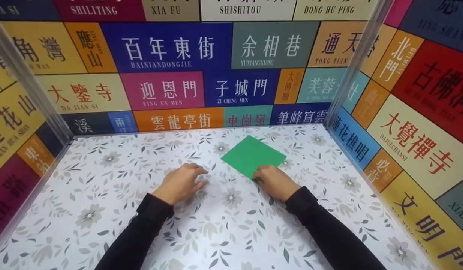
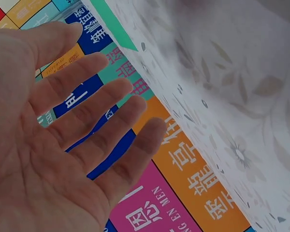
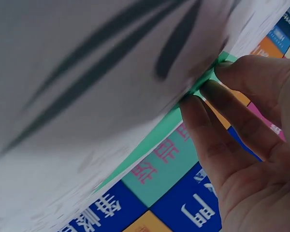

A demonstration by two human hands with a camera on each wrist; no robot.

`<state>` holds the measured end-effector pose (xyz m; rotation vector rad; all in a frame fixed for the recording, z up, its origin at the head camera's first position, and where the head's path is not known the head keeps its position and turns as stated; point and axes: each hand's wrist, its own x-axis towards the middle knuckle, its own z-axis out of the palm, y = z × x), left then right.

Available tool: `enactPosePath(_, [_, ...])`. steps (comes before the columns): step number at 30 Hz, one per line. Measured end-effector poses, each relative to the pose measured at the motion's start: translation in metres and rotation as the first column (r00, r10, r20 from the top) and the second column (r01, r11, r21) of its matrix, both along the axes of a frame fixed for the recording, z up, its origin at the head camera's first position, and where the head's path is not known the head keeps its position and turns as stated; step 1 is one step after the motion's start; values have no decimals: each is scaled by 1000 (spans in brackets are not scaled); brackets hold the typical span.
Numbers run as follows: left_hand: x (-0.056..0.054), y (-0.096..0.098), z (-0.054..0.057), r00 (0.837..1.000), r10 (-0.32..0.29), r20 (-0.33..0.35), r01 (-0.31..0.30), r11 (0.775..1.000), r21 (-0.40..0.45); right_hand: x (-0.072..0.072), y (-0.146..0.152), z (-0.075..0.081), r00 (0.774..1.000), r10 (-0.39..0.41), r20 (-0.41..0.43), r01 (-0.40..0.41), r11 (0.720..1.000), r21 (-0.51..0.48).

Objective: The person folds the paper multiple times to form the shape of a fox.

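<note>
A square sheet of green paper [image 1: 250,154] lies flat on the table, turned so one corner points at me. My right hand [image 1: 274,182] is at that near corner, its thumb and fingertips pinching the paper's edge. In the right wrist view the sheet [image 3: 152,137] shows as a thin green strip running to the thumb [image 3: 256,70] and fingers. To the left of the paper, my left hand [image 1: 180,183] is low over the table and holds nothing. Its fingers [image 2: 94,116] are loosely bent and spread apart in the left wrist view.
The table [image 1: 115,210] has a white cover printed with grey leaves and flowers. Colourful panels with place names [image 1: 167,48] rise behind it and on both sides. Clear upright strips [image 1: 353,63] stand at the back corners.
</note>
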<state>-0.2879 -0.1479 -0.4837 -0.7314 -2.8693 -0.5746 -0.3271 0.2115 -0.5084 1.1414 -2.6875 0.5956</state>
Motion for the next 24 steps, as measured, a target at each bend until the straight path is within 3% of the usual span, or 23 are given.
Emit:
enactPosePath(12, [-11,21,-8,999,-42,2,42,999,13,15,-22,-2,995,96,18,-96,995,1])
enactPosePath(24, [-21,32,-14,997,-79,-10,79,997,25,34,-43,0,993,115,9,-115,991,64])
